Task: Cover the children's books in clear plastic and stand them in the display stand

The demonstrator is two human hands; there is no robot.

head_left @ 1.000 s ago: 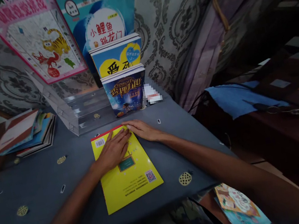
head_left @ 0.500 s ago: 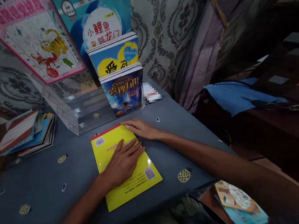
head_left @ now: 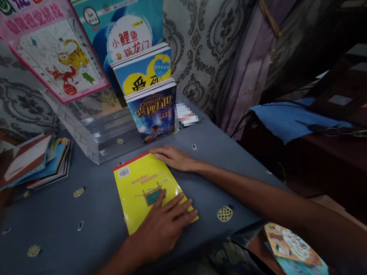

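Observation:
A yellow book point(head_left: 136, 193) with a red edge along its top lies flat on the blue-grey cloth, a barcode at its upper left and a small green board picture in the middle. Across its lower part rests my left hand point(head_left: 165, 226), fingers spread and palm down, covering the bottom of the cover. My right hand point(head_left: 173, 158) lies at the upper right corner with its fingers stretched over the book's edge. Just behind stands a clear acrylic rack point(head_left: 89, 147), holding a dark blue book point(head_left: 154, 116) and a blue-and-yellow book point(head_left: 133, 73) in front of taller ones.
A pile of thin books point(head_left: 41, 160) sits at the left. Upright in the rack are a pink book point(head_left: 63, 59) and a teal book point(head_left: 129, 28). More books point(head_left: 295, 250) lie below the table's right edge. Blue cloth point(head_left: 283, 120) hangs over dark furniture at right.
My left hand has slid down the yellow book towards me, uncovering the green board picture. My right hand stays at the upper corner. The view has shifted slightly.

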